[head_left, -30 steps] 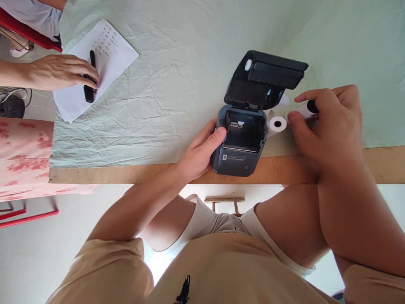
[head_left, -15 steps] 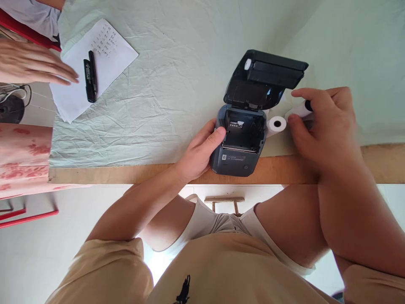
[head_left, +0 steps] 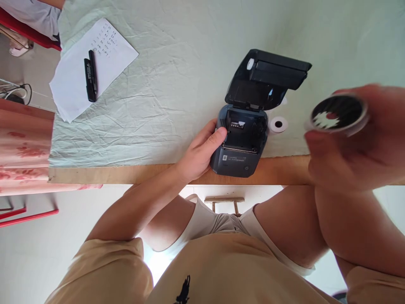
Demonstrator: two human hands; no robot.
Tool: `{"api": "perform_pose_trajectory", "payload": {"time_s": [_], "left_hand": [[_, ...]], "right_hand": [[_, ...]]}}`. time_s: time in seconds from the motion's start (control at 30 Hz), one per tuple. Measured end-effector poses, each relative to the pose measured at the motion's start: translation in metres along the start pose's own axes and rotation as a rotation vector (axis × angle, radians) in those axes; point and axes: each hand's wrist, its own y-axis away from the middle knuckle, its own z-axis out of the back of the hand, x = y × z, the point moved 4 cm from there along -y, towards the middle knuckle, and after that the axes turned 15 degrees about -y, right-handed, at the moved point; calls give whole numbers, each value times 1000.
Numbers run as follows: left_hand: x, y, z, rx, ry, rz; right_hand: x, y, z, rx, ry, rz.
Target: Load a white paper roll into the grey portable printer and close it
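My left hand grips the left side of a dark label printer, thumb on its rim. The printer's black lid stands wide, and no roll shows in the bay. In my right hand, raised to the right of the printer and blurred by motion, is a paper roll with a black end and a white toothed piece in it. Another white paper roll, with a dark core hole, stands on the cloth against the printer's right side.
Two black markers lie on a sheet of handwritten paper at the left. A pale green cloth covers the table, whose wooden edge runs along my side. Another person's sleeve shows at the upper left.
My right hand has lifted a paper roll off the cloth and moved right. The other person's hand has left the paper at the left. My left hand stays on the printer.
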Motion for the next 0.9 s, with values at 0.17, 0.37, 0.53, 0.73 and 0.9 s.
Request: {"api": "perform_pose_trajectory", "payload": {"time_s": [0.17,0.37,0.53,0.73,0.9], "left_hand": [[-1,1,-2,-24,5,-15],[1,3,0,-63,-63,-10],[2,3,1,-83,-89,-38],[0,2,-2,-71,-58,-33],[1,4,-2,-78,-36,-29]], "right_hand": [[48,4,-47,261,-13,289],[52,-3,-63,238,142,227],[51,-5,-62,380,27,133],[52,-6,-58,400,26,125],[56,-9,-54,352,55,148]]}}
